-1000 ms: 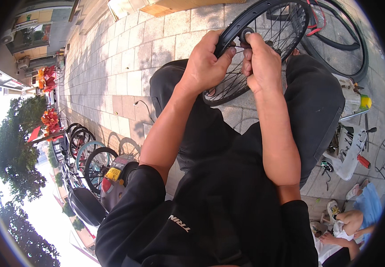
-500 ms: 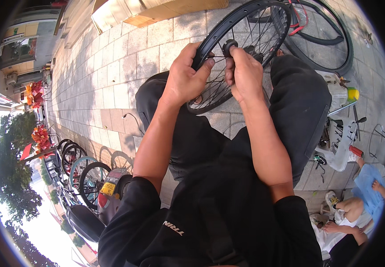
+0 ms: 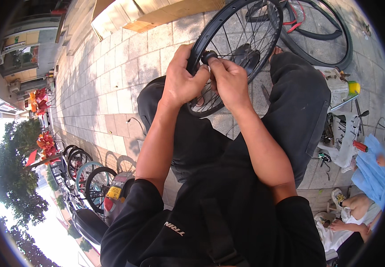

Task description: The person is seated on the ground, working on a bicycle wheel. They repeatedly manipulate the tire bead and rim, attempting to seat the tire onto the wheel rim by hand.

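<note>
A spoked bicycle wheel (image 3: 205,37) with a black rim stands tilted between my knees. Its near part comes down below my hands. My left hand (image 3: 181,79) is closed round the rim, thumb on the inner side toward the spokes. Close beside it, my right hand (image 3: 231,84) pinches a small round black tool (image 3: 209,55), which looks like a spoke wrench, at the spokes near the rim. My fingers hide where the tool meets the spoke. The black hub (image 3: 245,55) shows beyond my right hand.
A cardboard box (image 3: 174,17) lies ahead on the paving. Far right is a bicycle tyre (image 3: 346,55) with a red cord (image 3: 295,23). A white tool tray (image 3: 344,153) and a person with blue cloth (image 3: 372,171) are at the right. Parked bicycles (image 3: 96,184) stand left.
My right hand has moved left with the round tool, right up to the rim and my left hand. The wheel has shifted slightly left. My left hand keeps its hold.
</note>
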`<state>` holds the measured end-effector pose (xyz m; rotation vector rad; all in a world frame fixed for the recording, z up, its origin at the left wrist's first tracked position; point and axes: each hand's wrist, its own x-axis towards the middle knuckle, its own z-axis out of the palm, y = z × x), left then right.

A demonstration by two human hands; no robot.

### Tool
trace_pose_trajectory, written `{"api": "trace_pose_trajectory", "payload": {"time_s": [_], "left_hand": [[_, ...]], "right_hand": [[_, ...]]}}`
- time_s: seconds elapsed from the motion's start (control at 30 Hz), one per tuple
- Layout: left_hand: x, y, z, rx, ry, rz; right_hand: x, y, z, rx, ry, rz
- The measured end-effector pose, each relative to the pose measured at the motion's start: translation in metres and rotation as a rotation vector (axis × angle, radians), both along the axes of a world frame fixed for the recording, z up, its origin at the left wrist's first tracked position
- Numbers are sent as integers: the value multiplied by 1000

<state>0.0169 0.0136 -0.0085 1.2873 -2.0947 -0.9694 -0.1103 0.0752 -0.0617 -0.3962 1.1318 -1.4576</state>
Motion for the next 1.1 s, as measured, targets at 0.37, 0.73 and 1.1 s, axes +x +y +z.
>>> {"api": "trace_pose_trajectory", "payload": {"time_s": [0.37,0.73,1.1], "left_hand": [[-3,8,2,44,56,68],[-4,12,4,128,76,59],[-4,11,5,149,87,85]], "right_hand": [[-32,0,-6,-67,7,252],[-7,8,-7,-113,-268,98],[-15,7,6,-107,33,118]]}}
